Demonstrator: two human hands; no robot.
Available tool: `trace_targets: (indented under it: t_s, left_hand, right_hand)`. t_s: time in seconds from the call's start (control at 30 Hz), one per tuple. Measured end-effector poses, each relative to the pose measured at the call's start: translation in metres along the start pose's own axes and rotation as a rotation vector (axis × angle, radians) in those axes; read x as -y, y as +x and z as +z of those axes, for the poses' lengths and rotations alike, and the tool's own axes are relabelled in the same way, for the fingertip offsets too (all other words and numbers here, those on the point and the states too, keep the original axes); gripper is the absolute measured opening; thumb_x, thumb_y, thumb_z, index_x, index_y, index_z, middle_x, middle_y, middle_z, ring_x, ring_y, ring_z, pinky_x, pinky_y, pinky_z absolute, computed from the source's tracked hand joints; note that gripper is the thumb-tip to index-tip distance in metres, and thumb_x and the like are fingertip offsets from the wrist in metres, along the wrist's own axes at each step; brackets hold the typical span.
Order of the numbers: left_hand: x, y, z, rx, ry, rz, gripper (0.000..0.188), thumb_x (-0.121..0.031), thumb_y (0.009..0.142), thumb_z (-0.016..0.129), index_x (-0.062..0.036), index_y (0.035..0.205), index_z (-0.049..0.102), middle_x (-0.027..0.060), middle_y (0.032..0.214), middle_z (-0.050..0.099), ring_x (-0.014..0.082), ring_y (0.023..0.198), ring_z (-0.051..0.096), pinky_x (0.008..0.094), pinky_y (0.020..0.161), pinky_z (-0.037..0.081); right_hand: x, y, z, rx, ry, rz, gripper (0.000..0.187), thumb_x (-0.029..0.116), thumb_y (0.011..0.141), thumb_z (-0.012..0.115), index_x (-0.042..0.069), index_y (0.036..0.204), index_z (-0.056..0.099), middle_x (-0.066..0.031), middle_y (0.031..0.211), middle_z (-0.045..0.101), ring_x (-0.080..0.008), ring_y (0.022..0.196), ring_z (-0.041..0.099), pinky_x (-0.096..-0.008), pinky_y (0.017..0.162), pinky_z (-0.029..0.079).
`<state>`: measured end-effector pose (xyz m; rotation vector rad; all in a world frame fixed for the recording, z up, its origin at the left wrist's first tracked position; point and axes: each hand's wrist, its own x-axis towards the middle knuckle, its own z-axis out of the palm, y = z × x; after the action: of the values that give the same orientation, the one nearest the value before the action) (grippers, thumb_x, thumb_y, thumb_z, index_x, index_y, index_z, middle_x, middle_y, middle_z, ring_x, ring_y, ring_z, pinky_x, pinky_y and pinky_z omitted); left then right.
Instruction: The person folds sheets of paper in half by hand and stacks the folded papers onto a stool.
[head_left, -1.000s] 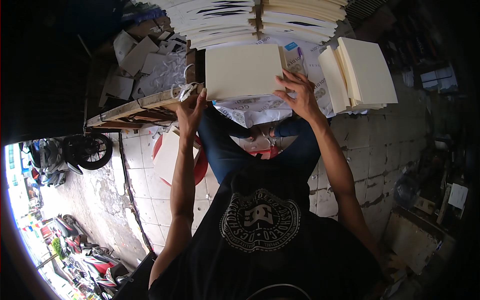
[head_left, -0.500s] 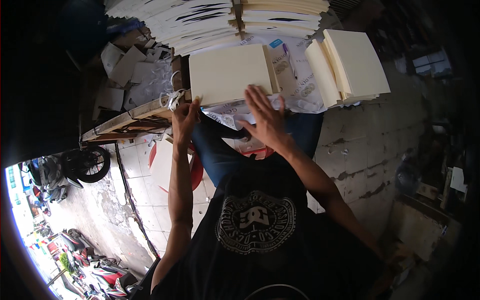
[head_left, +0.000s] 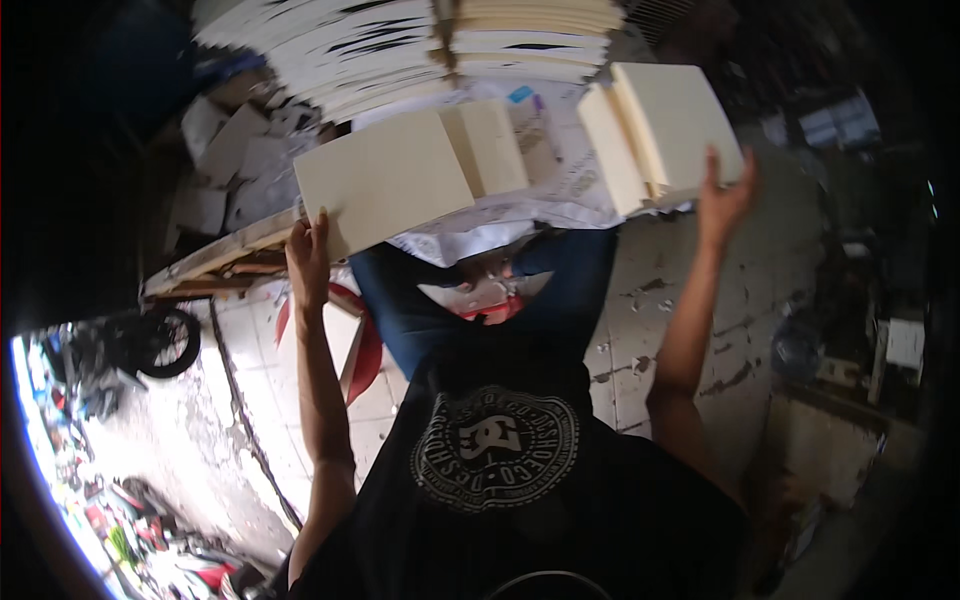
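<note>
My left hand (head_left: pixel 308 255) pinches the near left corner of a cream card sheet (head_left: pixel 385 180), which tilts out past the table's left edge. Partly beneath it lies a second cream piece (head_left: pixel 500 150), its right part uncovered. On the right, my right hand (head_left: pixel 728 200) is at the near right corner of a stack of folded cream card (head_left: pixel 680 125). Its fingers are spread, one over the top surface and another beyond the side edge. The underside of that corner is hidden.
Tall piles of cream sheets (head_left: pixel 535 45) stand at the far side. Printed white paper (head_left: pixel 575 165) covers the table, with a purple pen (head_left: pixel 540 103) on it. Paper scraps (head_left: pixel 240 150) lie to the left. A red stool (head_left: pixel 368 350) stands below the table's left edge.
The upper cream sheet has slid left and tilted with my left hand, uncovering the piece beneath. My right hand has moved from that sheet over to the right-hand stack.
</note>
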<state>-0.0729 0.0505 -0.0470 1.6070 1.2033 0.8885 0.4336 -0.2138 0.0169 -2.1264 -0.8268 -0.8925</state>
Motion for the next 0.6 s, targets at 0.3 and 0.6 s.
trace_targets:
  t_s: [0.3, 0.6]
  left_hand:
    - [0.103, -0.158, -0.116, -0.543, -0.315, -0.213, 0.035, -0.038, 0.101, 0.060, -0.0040, 0.094, 0.058, -0.0022, 0.070, 0.052, 0.0034, 0.063, 0.044, 0.0223, 0.055, 0.037]
    - [0.116, -0.157, -0.146, -0.730, 0.860, -0.399, 0.057, -0.048, 0.085, 0.075, 0.0008, 0.112, 0.062, 0.0169, 0.106, 0.063, 0.0321, 0.096, 0.063, 0.0432, 0.081, 0.052]
  right_hand:
    - [-0.111, 0.005, 0.016, 0.170, 0.431, 0.626, 0.062, 0.045, 0.091, 0.070, -0.005, 0.125, 0.061, -0.0166, 0.112, 0.072, -0.0247, 0.105, 0.067, -0.0380, 0.093, 0.050]
    - [-0.087, 0.045, -0.063, -0.052, 0.741, 0.396, 0.044, 0.025, 0.093, 0.071, -0.008, 0.120, 0.060, -0.0225, 0.103, 0.069, -0.0260, 0.089, 0.068, -0.0365, 0.080, 0.055]
